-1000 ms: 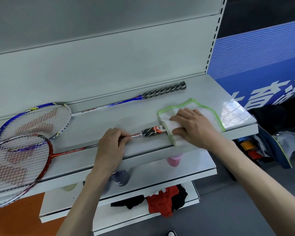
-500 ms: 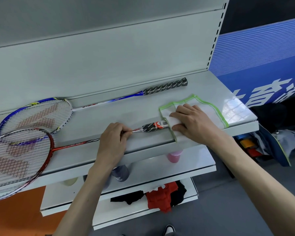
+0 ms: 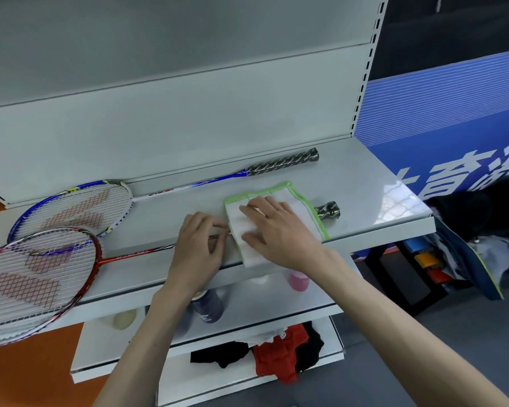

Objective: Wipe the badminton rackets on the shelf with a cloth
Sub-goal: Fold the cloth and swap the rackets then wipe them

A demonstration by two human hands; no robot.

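Pinching the red racket (image 3: 135,254) by its shaft, left hand (image 3: 199,248) beside right hand (image 3: 279,230) clasping cloth (image 3: 303,201) round the grip.

White metal shelf (image 3: 365,183). Blue racket (image 3: 74,211) along back edge. Red racket (image 3: 33,277) nearer front, head overhanging front-left corner. Green-edged cloth (image 3: 252,255) draped over its handle, at front edge.

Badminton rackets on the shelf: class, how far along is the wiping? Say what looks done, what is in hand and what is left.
Done: nothing provably; cleanliness cannot be read. In hand: the red racket, its handle covered by the cloth gripped by the right hand, while the left hand pinches its shaft. Left: probably the red racket's shaft and head, and the blue racket lying untouched at the back.
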